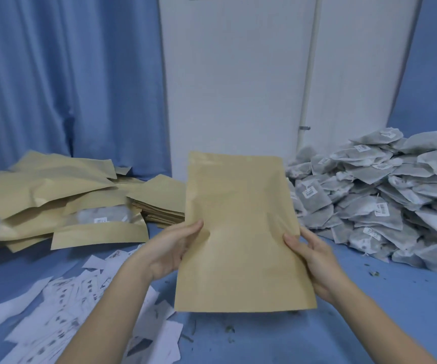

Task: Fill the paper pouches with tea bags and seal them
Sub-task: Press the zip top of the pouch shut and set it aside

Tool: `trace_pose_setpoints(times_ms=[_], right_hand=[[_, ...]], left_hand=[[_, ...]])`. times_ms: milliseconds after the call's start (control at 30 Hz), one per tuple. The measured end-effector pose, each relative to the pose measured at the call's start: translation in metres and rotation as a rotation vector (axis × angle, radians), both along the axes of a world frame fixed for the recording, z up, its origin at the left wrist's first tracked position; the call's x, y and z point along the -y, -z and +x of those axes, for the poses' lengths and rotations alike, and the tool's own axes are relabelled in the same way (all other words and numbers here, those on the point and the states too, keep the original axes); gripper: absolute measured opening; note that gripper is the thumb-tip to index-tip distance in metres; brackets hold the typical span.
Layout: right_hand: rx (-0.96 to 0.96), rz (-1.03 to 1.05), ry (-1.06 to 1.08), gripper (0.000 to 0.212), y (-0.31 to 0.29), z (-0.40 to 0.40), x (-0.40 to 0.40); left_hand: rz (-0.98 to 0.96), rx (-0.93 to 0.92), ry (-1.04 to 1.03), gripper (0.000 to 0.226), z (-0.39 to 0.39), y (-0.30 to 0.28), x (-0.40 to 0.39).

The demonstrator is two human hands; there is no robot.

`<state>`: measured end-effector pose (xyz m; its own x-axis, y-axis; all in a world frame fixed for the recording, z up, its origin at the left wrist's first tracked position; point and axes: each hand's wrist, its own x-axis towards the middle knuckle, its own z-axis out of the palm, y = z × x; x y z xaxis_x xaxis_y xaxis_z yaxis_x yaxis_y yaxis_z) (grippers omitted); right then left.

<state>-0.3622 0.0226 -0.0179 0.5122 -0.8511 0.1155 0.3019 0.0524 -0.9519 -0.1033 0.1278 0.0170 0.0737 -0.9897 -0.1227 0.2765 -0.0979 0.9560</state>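
A flat brown paper pouch (pixel 241 232) is held upright in the middle of the view, above the blue counter (pixel 343 324), its plain back facing the camera and its top edge uppermost. The left hand (pixel 170 250) grips its left edge, thumb on the near face and fingers curled behind; the right hand (pixel 314 261) grips the right edge the same way, thumb lying along the paper (both hands sit around the pouch's middle height, and the paper dents slightly where they hold it).

To the left lies a loose heap of brown pouches (pixel 54 187); one filled pouch (pixel 99 227) at the front shows tea bags through a clear window. Just behind the held pouch is a neat stack of flat empty pouches (pixel 159 203). On the right, a large pile of grey tea bags (pixel 385 203) with small white tags rests on the counter. White paper slips (pixel 81 298) are scattered over the near left of the counter, under the left forearm. A blue curtain (pixel 67 74) and a white wall panel (pixel 238 74) stand behind.
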Motion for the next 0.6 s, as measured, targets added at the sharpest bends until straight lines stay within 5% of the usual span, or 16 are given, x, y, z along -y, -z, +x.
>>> trace_pose_setpoints(times_ms=[67,167,267,333,400,533,600], right_hand=[[0.047,0.065,-0.019,0.028,0.0,0.026,-0.001],[0.118,0.112,0.001,0.017,-0.036,0.127,0.0],[0.121,0.003,-0.213,0.017,-0.096,0.264,-0.018],[0.015,-0.06,-0.304,0.026,-0.121,0.335,-0.034],[-0.13,0.012,-0.292,0.012,-0.136,0.379,-0.051],[-0.235,0.025,-0.175,0.007,-0.087,0.388,-0.031],[-0.398,-0.136,-0.084,0.012,-0.059,0.377,-0.006]], left_hand=[[-0.03,-0.188,-0.042,0.036,0.019,0.003,-0.01],[-0.317,-0.624,-0.162,0.051,0.057,0.002,-0.019],[-0.496,-0.925,-0.428,0.061,0.087,0.001,-0.016],[-0.446,-0.87,-0.53,0.056,0.104,-0.001,-0.012],[-0.37,-0.771,-0.555,0.047,0.121,-0.001,-0.011],[-0.289,-0.682,-0.61,0.031,0.142,0.002,-0.003],[-0.21,-0.634,-0.612,0.027,0.143,0.008,0.008]])
